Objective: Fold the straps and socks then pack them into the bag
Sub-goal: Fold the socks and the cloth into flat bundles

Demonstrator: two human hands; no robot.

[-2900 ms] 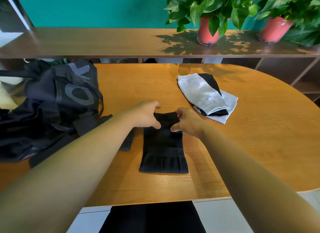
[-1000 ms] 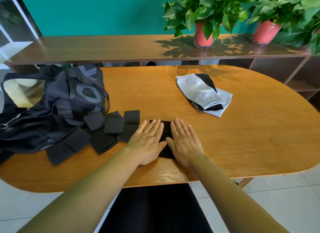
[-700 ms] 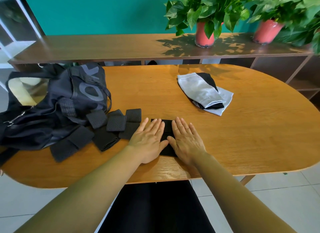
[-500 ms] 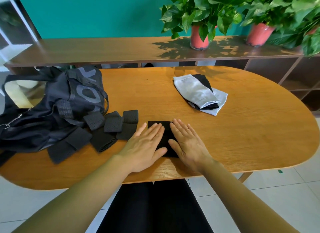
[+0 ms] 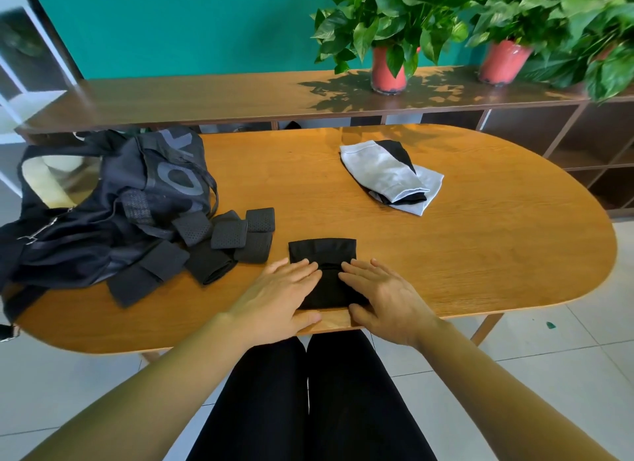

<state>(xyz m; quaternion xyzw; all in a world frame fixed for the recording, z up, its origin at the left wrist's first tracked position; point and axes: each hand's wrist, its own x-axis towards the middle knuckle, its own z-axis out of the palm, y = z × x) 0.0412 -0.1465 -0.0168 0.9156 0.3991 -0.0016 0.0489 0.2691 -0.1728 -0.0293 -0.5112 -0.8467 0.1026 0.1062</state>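
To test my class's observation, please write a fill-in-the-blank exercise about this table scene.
1. The left hand and right hand press flat on a folded ____ sock.
2. The grey socks lie to the ____ of the hands.
3. The black straps lie next to the dark ____.
Missing words: black; right; bag.

A rounded wooden table [image 5: 480, 254] is carrying everything. A dark bag [image 5: 113, 220] is slumping at its left end, with a heap of black straps [image 5: 212, 251] lying against it toward the middle. A folded black sock [image 5: 322, 249] is lying near the front edge, and a small pile of grey and black socks [image 5: 384, 172] is sitting farther back, right of centre.
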